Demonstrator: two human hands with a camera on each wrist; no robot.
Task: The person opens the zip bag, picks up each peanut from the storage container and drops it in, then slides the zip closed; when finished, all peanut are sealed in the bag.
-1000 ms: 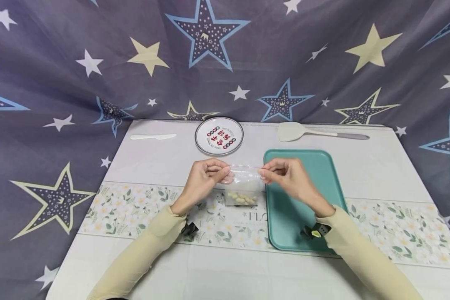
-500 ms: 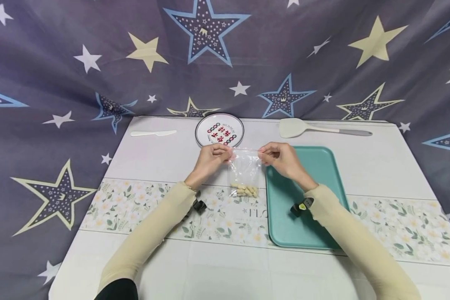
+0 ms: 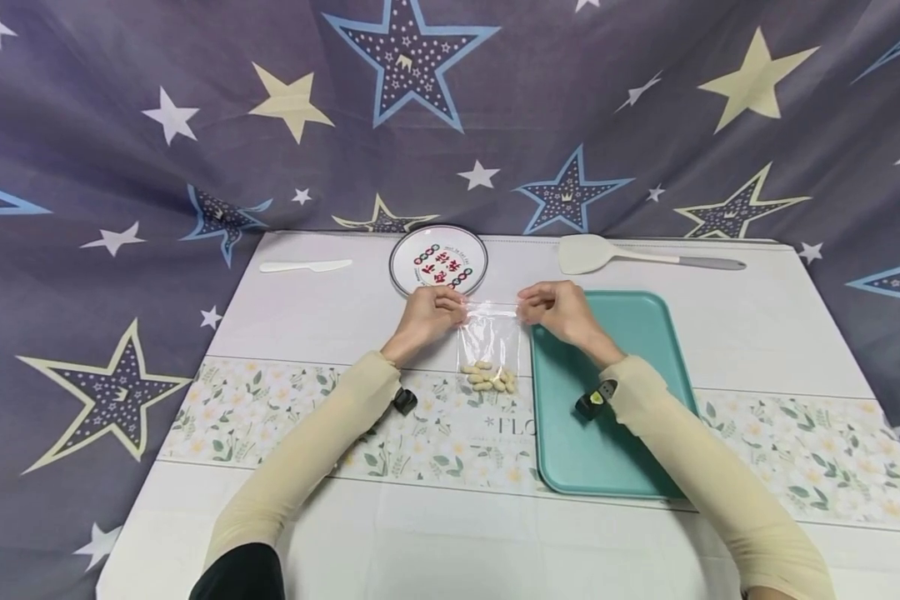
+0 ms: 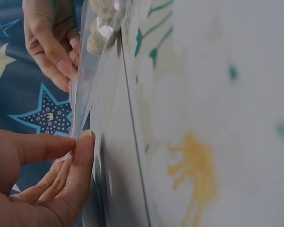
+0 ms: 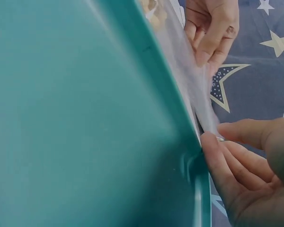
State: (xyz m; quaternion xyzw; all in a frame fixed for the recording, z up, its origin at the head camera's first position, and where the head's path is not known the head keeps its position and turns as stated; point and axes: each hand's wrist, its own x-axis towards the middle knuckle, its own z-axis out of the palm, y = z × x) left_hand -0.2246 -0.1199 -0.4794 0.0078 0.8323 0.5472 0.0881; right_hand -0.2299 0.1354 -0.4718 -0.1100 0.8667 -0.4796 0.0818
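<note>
A clear zip bag [image 3: 489, 337] with several peanuts [image 3: 487, 379] at its bottom lies between the two hands in the head view. The left hand [image 3: 432, 315] pinches its top left corner, thumb against fingertips. At the top right corner, the right hand [image 3: 558, 310] pinches the bag in the same way. In the left wrist view the left hand [image 4: 47, 179] holds the bag's edge [image 4: 78, 109] between thumb and finger. The right wrist view has the right hand [image 5: 255, 163] gripping the other corner beside the teal tray [image 5: 85, 118].
Right of the bag lies the teal tray [image 3: 607, 467], partly under the right forearm. A plate [image 3: 427, 275] with red characters sits behind the left hand. A white knife [image 3: 305, 267] is at back left, and a spatula [image 3: 630, 257] at back right.
Both hands have moved away toward the back of the table with the bag. The bag now shows its full length, and the peanuts have spread a little along its bottom.
</note>
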